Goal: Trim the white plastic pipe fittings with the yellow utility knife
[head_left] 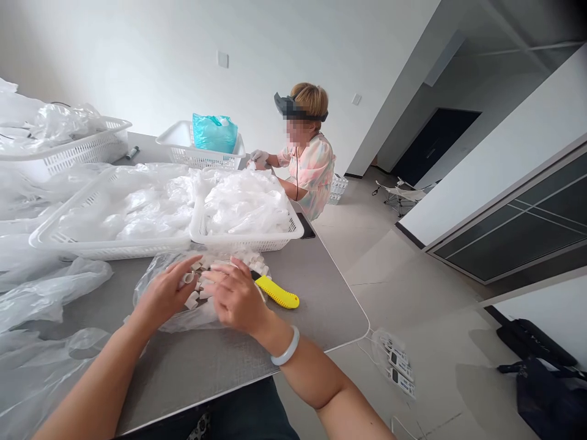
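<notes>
My left hand [161, 297] holds a small white plastic ring [188, 278] between thumb and fingers. My right hand [241, 300], with a pale bangle [288, 347] at the wrist, hovers just right of it, its fingers loosely bent and apart; nothing shows in its grasp. Below both hands lie several small white plastic pieces [191, 300] on a clear plastic bag [177, 322] spread over the grey table [183, 373]. Beside my right hand rests a tool with a yellow ridged handle [279, 292]; its far end is hidden behind the fingers.
White baskets [114, 249] [243, 244] full of clear bags stand beyond my hands. Loose plastic [41, 299] covers the left side. A basket with a blue bag [214, 133] is farther back. A person [312, 153] sits at the far table edge. Power strips [401, 370] lie on the floor.
</notes>
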`<state>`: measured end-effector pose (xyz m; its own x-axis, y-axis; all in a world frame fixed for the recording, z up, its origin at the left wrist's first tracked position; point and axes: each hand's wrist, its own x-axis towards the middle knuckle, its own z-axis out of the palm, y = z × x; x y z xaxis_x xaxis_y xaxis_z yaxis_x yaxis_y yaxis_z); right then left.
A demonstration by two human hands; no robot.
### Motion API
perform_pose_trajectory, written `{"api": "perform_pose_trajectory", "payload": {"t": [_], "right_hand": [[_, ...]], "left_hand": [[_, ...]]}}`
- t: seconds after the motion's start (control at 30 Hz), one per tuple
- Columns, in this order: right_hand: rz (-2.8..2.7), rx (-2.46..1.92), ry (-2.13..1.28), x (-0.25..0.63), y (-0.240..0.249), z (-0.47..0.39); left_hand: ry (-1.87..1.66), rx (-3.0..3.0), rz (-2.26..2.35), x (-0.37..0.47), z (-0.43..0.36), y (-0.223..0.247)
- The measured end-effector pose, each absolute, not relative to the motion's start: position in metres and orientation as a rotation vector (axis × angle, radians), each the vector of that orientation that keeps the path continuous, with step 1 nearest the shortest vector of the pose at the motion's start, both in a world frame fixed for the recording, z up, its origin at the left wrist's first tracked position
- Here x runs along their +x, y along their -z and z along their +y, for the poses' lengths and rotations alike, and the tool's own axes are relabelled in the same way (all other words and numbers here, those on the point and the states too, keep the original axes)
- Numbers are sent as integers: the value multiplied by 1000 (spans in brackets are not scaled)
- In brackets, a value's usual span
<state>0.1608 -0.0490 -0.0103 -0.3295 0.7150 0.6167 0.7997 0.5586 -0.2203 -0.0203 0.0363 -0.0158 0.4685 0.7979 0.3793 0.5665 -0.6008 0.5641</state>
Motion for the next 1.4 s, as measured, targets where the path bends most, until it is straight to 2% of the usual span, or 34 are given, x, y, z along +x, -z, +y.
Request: {"api": "perform_pose_trajectory", "payload": {"t": [0.1,0.23,0.47,0.67,0.8,0.9,1.0,1.07,1.23,1.33,1.4], "right_hand": [[-1926,-1221,98,166,12,-50],[-2008,-1204,86,168,7,-53],[-2235,-1166,183,154,8,-54],[-2155,-1238,-227,147,9,-56],[-1746,-1247,-532,152,5,-51],[-1346,-1220,-676,158,6,-46],[-1182,-1154,-777,160,8,-43],[-1175,-1159,-773,161,8,-43],[-1346,-1262,-599,160,6,-44],[-1528,-1287,-462,157,9,-44],[-1677,-1291,-350,154,11,-45]], "left_hand": [[-944,2213,1135,-18,29,1],[-982,2146,1052,-13,21,-13],[-934,2198,957,-6,17,-2],[-1031,2472,908,-4,16,16],[-1143,2530,895,-6,22,13],[-1255,2355,1122,-11,24,6],[-1243,2046,1448,-17,21,-2],[-1271,1952,1531,-20,20,-7],[-1286,2171,1305,-17,20,-11],[-1219,1970,1413,-16,18,-11],[-1173,1881,1329,-15,16,-12]]}}
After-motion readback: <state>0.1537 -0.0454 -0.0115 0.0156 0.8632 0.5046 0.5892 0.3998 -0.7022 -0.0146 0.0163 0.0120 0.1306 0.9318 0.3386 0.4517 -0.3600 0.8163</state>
